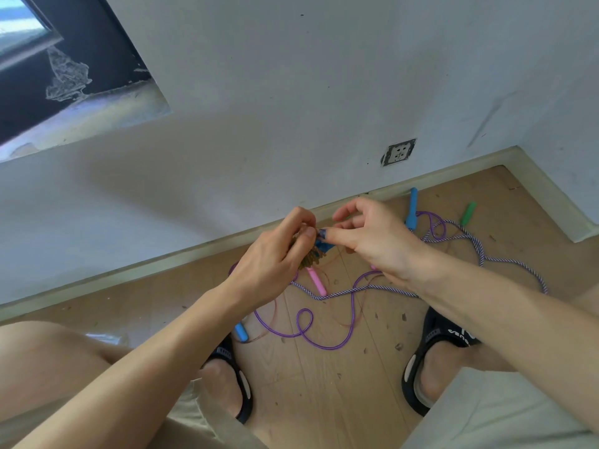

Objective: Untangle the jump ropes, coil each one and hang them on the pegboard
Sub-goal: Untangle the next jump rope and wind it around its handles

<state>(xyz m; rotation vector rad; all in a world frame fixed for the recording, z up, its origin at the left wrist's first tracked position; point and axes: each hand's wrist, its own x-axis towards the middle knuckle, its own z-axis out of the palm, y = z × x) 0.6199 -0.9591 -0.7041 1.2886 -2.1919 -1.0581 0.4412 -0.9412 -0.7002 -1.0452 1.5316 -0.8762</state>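
Observation:
Above the wooden floor my left hand [278,251] grips a small coil of thin brownish rope [309,257]. My right hand [372,238] pinches a dark blue piece [324,243] right beside that coil. Below them lie tangled ropes: a shiny purple rope [311,332] looping between my feet and a purple-and-white braided rope [479,247] running off to the right. Loose handles lie about: a pink handle [316,280], a light blue handle [241,332], a blue handle [412,207] and a green handle [468,213] near the baseboard. No pegboard is in view.
I squat with both feet in black sandals [434,351] on either side of the ropes. A white wall with a socket [398,152] and a baseboard [181,254] runs close ahead. Small debris specks dot the floor [324,400].

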